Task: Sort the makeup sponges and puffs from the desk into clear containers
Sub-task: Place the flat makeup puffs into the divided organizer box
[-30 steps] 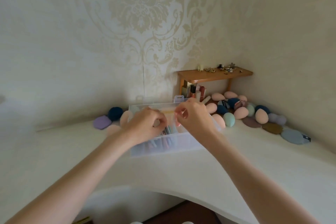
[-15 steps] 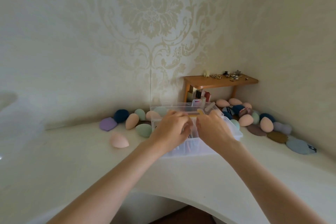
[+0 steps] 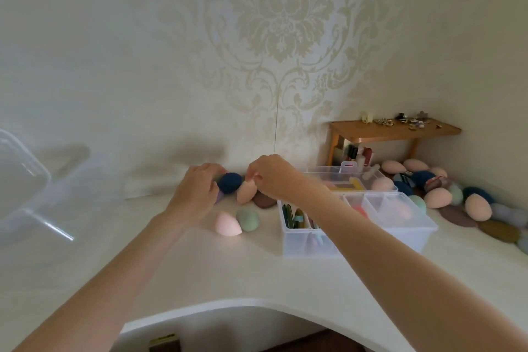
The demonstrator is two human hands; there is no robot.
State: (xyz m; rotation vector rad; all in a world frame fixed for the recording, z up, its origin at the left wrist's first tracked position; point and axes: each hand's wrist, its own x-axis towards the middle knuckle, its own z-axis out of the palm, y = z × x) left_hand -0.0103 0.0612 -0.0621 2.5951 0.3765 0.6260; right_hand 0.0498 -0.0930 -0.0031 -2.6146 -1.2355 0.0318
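Two hands work the small cluster of sponges at mid-frame, left of the clear container (image 3: 357,226). The right hand (image 3: 274,178) pinches the narrow top of a peach sponge (image 3: 246,192), which stands tilted on the counter (image 3: 257,271) with its long axis running from lower left up to the fingertips. The left hand (image 3: 197,194) curls around a dark blue sponge (image 3: 230,182) just left of it; whether it truly grips or only touches, I cannot tell. Both sponges lie left of and slightly beyond the container, so the coming move is likely a carry toward the right of the frame, and the right hand is nearer the box.

In front of the hands sit a pink sponge (image 3: 227,225) and a green sponge (image 3: 248,219), side by side, with a brown puff (image 3: 264,199) behind them. The container's near compartments hold upright slim tools; its right compartments show blurred pink shapes. Many more sponges and puffs crowd the counter at right, below a wooden shelf (image 3: 394,130).
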